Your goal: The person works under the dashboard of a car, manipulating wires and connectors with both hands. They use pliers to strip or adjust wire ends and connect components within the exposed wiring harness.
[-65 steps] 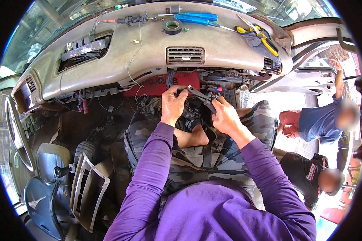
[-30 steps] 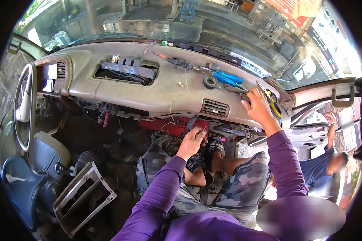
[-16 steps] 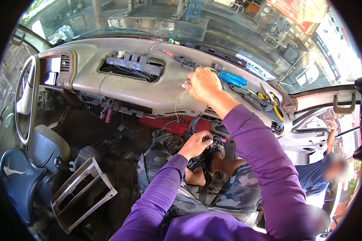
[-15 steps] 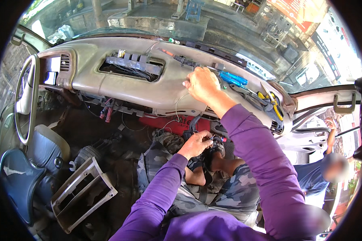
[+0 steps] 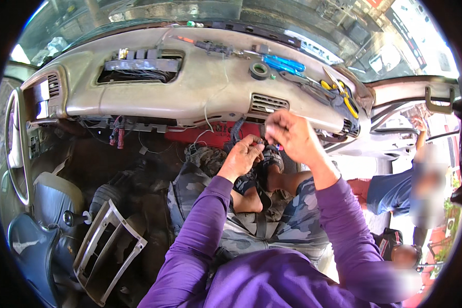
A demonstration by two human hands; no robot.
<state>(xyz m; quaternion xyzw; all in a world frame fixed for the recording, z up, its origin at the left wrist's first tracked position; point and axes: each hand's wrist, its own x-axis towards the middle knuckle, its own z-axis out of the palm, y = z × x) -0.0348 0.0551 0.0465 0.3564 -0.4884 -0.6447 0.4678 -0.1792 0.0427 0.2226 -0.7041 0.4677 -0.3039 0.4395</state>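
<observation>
Both hands are close together over my lap, below the dashboard. My left hand [image 5: 241, 157] is closed, thumb and fingers pinched on a small dark thing mostly hidden by the fingers. A small red and blue piece shows just right of those fingertips; whether it is part of the same thing is unclear. My right hand [image 5: 295, 137] hovers beside it, fingers curled and pinched, slightly blurred; what they hold, if anything, I cannot make out. A dark ribbed cable sleeve [image 5: 235, 132] hangs just behind the left hand. On the dashboard lies a black tape roll [image 5: 260, 71].
Blue-handled tools [image 5: 283, 64], yellow-handled pliers [image 5: 349, 100] and an orange-tipped tool [image 5: 210, 47] lie on the dashboard [image 5: 154, 100]. A loose trim frame [image 5: 108, 251] leans at lower left, near the steering wheel [image 5: 16, 149]. Another person [image 5: 390, 192] is outside at right.
My right hand has come down from the tape roll on the dashboard to beside my left hand, uncovering the roll. The left hand keeps its pinch. The view has shifted slightly.
</observation>
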